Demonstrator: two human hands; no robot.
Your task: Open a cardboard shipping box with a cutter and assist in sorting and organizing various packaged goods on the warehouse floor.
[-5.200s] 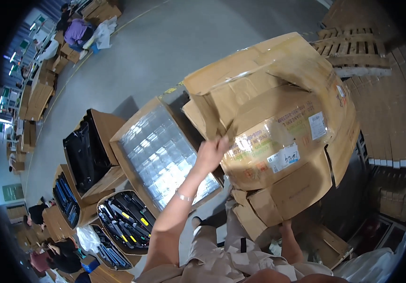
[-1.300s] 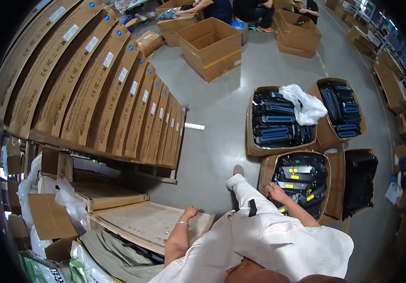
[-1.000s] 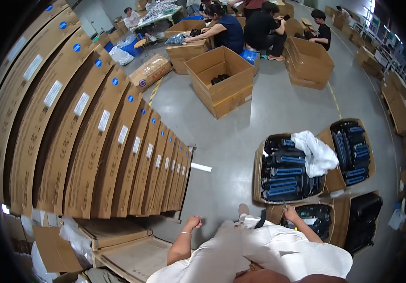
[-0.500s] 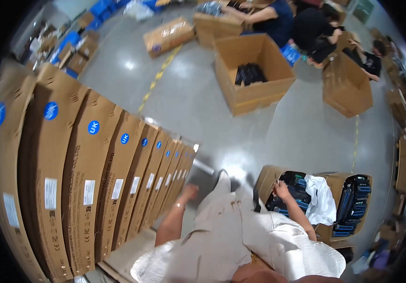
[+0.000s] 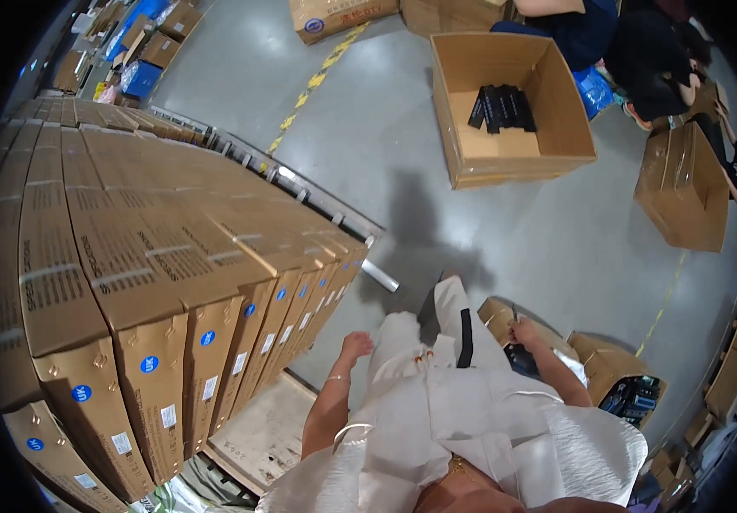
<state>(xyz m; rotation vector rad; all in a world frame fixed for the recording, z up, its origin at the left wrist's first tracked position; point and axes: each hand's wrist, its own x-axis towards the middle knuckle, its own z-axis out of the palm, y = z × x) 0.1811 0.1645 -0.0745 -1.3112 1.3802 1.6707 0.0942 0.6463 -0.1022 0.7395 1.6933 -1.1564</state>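
My left hand (image 5: 357, 345) hangs beside my left leg, fingers loosely apart with nothing in them. It is near the row of tall brown cartons (image 5: 163, 376) standing on edge, but does not touch them. My right hand (image 5: 522, 332) is closed on a thin, dark, stick-like object (image 5: 515, 312) that points up from the fist; its exact kind is too small to make out. Below that hand stands an open carton (image 5: 495, 315) with dark items inside, partly covered by my forearm. Another open carton (image 5: 595, 349) beside it holds dark and blue packs (image 5: 630, 397).
A wooden pallet (image 5: 270, 432) lies under the cartons, with a metal rail (image 5: 325, 205) behind them. Ahead, a large open box (image 5: 518, 175) holds several black packs (image 5: 503, 109). People crouch at the far right near another box (image 5: 680, 192). Yellow tape (image 5: 321, 77) marks the floor.
The view has shifted, so the carton tops now show and the large open box appears farther right. My right hand still grips the thin object; my left hand's fingers look looser.
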